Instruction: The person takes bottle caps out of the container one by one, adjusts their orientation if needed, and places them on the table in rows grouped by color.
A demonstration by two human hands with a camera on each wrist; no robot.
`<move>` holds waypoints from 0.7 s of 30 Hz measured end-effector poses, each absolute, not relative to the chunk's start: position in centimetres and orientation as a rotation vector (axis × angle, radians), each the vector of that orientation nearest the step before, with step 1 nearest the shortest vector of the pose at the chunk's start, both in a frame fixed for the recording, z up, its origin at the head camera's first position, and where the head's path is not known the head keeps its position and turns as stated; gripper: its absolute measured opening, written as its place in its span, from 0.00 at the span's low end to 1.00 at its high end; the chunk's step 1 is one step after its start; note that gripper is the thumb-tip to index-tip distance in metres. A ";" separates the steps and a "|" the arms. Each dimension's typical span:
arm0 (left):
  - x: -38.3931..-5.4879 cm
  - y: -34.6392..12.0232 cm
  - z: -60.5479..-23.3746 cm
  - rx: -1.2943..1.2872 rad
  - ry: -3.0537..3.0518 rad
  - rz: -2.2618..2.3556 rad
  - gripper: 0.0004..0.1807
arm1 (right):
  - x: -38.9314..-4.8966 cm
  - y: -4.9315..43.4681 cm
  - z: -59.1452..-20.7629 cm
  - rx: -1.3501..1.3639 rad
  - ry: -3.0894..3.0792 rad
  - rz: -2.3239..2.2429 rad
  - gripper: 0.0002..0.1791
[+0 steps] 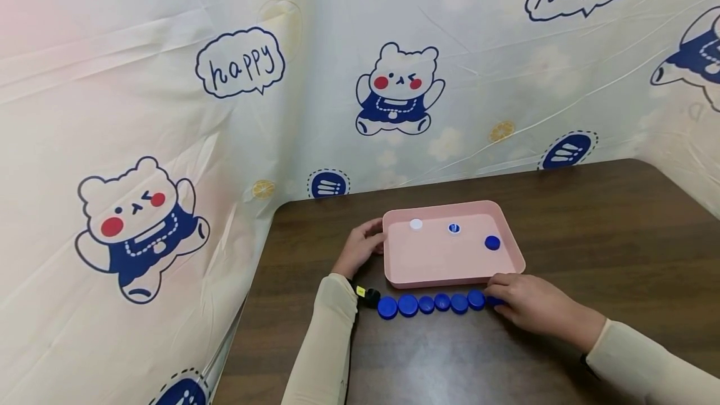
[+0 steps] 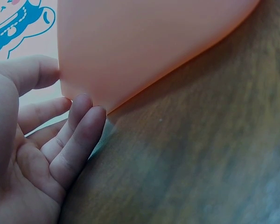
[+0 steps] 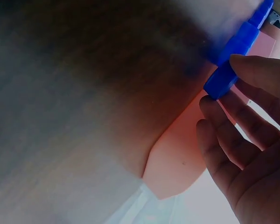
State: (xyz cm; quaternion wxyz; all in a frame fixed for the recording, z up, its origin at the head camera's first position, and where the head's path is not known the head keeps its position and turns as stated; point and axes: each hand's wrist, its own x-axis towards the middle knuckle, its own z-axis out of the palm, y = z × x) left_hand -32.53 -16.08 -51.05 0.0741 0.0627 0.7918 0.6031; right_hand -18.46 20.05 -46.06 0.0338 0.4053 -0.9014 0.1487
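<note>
My right hand pinches a blue bottle cap between thumb and fingers. That cap sits at the right end of a row of several blue bottle caps on the table, along the near side of a pink tray. At the tray's left side, my left hand rests its fingers against the outer wall near the far corner. Its fingertips touch the wall in the left wrist view. Inside the tray lie a white cap, a white cap with a blue print and a blue cap.
A dark brown wooden table carries everything. Behind it and at the left hangs a pale sheet printed with bears and lettering. A black wrist device on the left wrist is close to the row's left end.
</note>
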 end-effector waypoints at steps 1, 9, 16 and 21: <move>-32.5 -16.1 -51.0 0.188 2.377 1.809 0.24 | -18.5 20.0 -46.1 1.242 -2.779 0.460 0.14; -32.4 -16.0 -50.9 0.197 2.362 1.822 0.24 | -18.5 20.0 -46.6 1.223 -2.763 0.472 0.14; -32.5 -16.0 -51.0 0.206 2.363 1.821 0.24 | -18.4 19.9 -47.0 1.208 -2.729 0.465 0.15; -32.5 -16.1 -51.0 0.203 2.367 1.818 0.24 | -18.4 19.8 -47.0 1.195 -2.728 0.464 0.15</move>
